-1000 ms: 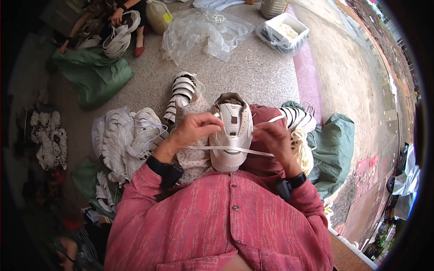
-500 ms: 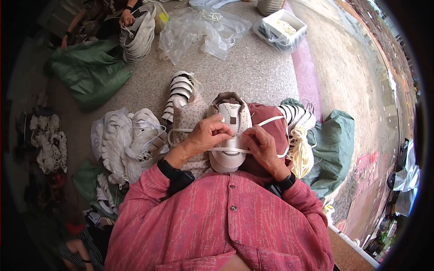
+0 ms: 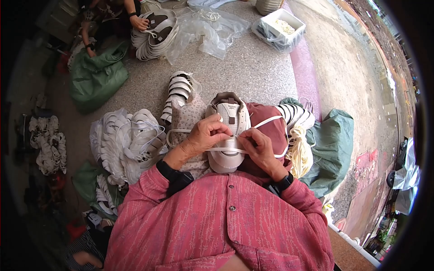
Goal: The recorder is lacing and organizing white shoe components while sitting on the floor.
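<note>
Informal open-sided shoe workshop, stacked white shoe uppers [image 3: 113,149], speckled terrazzo floor [image 3: 257,77], hank of cream laces [image 3: 299,156], green sack [image 3: 97,83], sneaker [image 3: 226,161] on a lap, co-worker [image 3: 131,8] at another stack [image 3: 147,50], concrete pavement [image 3: 348,86] alongside.

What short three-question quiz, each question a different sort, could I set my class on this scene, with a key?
1. True or false: the white shoe with brown collar lining has its toe toward the person's red patterned shirt.
2. Multiple choice: on which side of the shoe is the bundle of thin cream cords?
A) the person's left
B) the person's right
3. Fill in: a flat white ____ loops out beside the person's right hand, over maroon cloth.

Key: 1 true; 2 B; 3 lace.
</note>
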Motion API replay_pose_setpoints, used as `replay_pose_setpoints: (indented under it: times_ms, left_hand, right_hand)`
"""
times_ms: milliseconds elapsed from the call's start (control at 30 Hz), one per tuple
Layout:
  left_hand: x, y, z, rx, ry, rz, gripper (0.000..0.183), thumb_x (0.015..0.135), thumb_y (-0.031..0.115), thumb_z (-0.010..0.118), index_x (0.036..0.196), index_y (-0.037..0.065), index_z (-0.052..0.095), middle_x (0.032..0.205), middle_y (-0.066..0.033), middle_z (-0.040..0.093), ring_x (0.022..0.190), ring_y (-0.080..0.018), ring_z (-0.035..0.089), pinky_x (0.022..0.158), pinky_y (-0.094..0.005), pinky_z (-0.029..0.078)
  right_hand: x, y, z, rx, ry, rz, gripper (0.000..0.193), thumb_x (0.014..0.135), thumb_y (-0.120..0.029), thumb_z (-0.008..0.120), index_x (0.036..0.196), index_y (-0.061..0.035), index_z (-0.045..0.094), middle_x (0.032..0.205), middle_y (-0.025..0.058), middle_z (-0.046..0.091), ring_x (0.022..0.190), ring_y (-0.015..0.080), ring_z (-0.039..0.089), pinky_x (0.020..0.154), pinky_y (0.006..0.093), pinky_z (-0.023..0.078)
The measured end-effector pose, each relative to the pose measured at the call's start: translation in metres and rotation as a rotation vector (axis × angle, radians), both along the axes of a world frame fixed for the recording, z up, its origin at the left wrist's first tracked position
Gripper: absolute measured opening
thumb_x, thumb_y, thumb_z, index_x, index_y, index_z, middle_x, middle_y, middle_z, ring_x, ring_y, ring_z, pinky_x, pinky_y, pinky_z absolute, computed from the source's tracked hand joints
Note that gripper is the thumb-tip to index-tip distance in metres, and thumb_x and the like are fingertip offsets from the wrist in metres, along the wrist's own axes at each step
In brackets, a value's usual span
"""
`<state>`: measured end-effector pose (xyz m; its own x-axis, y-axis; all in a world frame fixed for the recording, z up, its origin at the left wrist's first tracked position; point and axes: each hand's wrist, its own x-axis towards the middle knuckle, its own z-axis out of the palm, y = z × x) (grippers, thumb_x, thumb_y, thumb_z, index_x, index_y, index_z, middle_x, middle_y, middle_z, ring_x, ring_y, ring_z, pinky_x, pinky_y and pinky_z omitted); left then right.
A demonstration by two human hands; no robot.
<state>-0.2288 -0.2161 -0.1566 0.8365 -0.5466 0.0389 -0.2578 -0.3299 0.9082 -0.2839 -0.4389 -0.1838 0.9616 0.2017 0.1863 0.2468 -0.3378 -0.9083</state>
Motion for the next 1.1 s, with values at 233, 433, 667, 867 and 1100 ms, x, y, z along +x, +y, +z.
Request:
replay_pose_setpoints:
  times_ms: [233,433,667,867,1100]
  left_hand:
    - [0.001,0.0,-0.001,-0.015,-0.023,-0.009,0.01,0.078,0.007,0.075,0.087,0.004,0.072,0.078,-0.0011,0.046,0.07,-0.0119,0.051,0.063,-0.0257,0.042]
    - [0.0,0.001,0.0,-0.008,-0.017,-0.014,0.01,0.078,0.006,0.075,0.087,0.004,0.072,0.079,-0.0018,0.046,0.07,-0.0125,0.052,0.064,-0.0264,0.044]
    - [0.001,0.001,0.0,-0.011,-0.014,-0.022,0.01,0.079,0.006,0.074,0.088,0.003,0.071,0.08,-0.0021,0.046,0.071,-0.0123,0.053,0.063,-0.0261,0.044]
    - [0.002,0.003,-0.002,-0.031,-0.012,-0.038,0.01,0.079,0.006,0.074,0.088,0.004,0.072,0.079,-0.0007,0.045,0.071,-0.0107,0.05,0.063,-0.0252,0.041]
    - [0.003,0.008,-0.003,-0.046,-0.004,-0.06,0.018,0.078,0.009,0.077,0.094,0.006,0.07,0.079,0.0015,0.043,0.069,-0.0088,0.048,0.061,-0.0234,0.041]
  right_hand:
    - [0.003,-0.001,0.0,-0.079,-0.102,0.084,0.011,0.085,-0.004,0.064,0.094,-0.0033,0.06,0.084,0.0123,0.062,0.077,0.0302,0.064,0.066,0.0349,0.051]
    - [0.004,-0.001,0.003,-0.261,-0.24,0.131,0.015,0.083,-0.006,0.064,0.097,-0.005,0.058,0.086,0.0113,0.059,0.077,0.0324,0.062,0.064,0.0399,0.051]
    - [0.006,0.002,0.005,-0.238,-0.201,0.123,0.015,0.083,-0.005,0.063,0.096,-0.0051,0.057,0.087,0.0113,0.059,0.077,0.0323,0.061,0.063,0.0402,0.05]
    - [0.011,0.004,0.01,-0.233,-0.156,0.13,0.015,0.083,-0.005,0.062,0.097,-0.0049,0.057,0.088,0.0131,0.059,0.077,0.0351,0.062,0.064,0.0409,0.05]
    - [0.02,-0.002,0.021,-0.229,-0.095,0.258,0.018,0.086,-0.007,0.06,0.103,-0.0039,0.055,0.091,0.0143,0.061,0.08,0.0361,0.063,0.066,0.0421,0.051]
